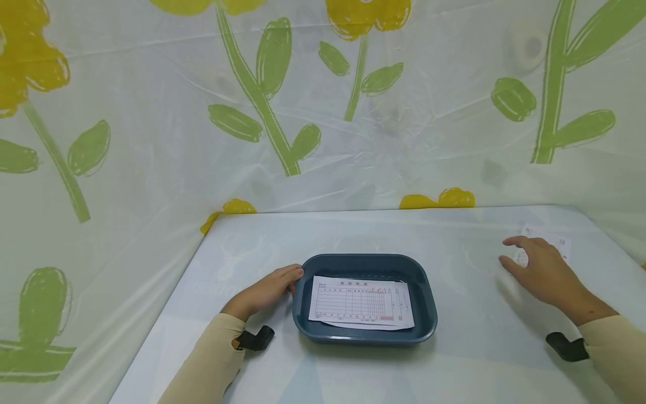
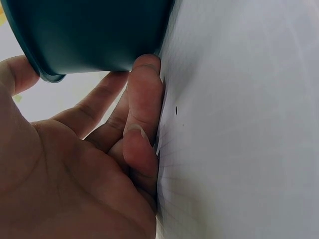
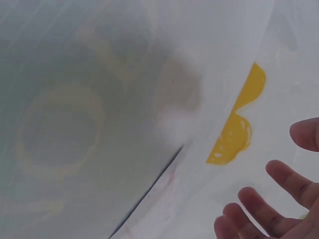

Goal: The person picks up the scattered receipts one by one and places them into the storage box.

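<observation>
Table [image 1: 353, 370] fills the lower frame, floral sheet [image 1: 151, 112] behind it. Dark blue tray [image 1: 426, 303] sits at centre with printed forms [image 1: 359, 302] lying flat inside. Left hand [image 1: 264, 292] rests against the tray's left wall, fingers [image 2: 144, 94] relaxed, gripping nothing. Right hand [image 1: 542, 272], right of frame, hovers spread over a loose paper slip [image 1: 560, 241], holding nothing. Best handled, I'd judge, by pressing fingertips flat on the slip and sliding it, tray steadied.

Looked like a makeshift recording booth: translucent plastic sheeting printed with yellow flowers [image 1: 282, 106] walled in a pale covered desk [image 1: 469, 336] holding printed forms [image 1: 359, 302].
</observation>
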The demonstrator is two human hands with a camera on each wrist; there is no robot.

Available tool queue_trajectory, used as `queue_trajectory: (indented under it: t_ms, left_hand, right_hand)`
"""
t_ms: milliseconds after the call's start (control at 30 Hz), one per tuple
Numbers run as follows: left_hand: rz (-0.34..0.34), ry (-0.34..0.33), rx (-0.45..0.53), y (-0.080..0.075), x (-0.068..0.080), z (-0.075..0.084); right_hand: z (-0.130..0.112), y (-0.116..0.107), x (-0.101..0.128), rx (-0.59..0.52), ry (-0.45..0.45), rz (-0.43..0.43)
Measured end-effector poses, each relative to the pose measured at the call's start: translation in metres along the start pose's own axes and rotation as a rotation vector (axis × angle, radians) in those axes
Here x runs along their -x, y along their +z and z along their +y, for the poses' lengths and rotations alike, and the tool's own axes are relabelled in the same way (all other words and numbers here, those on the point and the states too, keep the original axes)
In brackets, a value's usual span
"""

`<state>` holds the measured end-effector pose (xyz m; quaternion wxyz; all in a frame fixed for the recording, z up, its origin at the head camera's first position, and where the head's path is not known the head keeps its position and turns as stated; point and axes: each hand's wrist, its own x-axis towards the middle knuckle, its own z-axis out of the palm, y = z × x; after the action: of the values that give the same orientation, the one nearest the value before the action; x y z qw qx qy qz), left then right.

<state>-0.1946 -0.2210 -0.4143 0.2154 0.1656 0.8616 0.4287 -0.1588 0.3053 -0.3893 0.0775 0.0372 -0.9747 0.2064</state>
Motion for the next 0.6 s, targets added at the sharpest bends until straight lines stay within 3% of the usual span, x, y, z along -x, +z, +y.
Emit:
queue_trajectory:
  t_ms: [300, 600]
  left_hand:
    - [-0.004, -0.003, 0.003, 0.001, -0.001, -0.001]
    - [0.006, -0.029, 0.000, 0.002, 0.000, -0.001]
  right_hand:
    - [0.026, -0.007, -0.006, 0.039, 0.103, -0.087]
    - [0.047, -0.013, -0.007, 0.045, 0.145, -0.122]
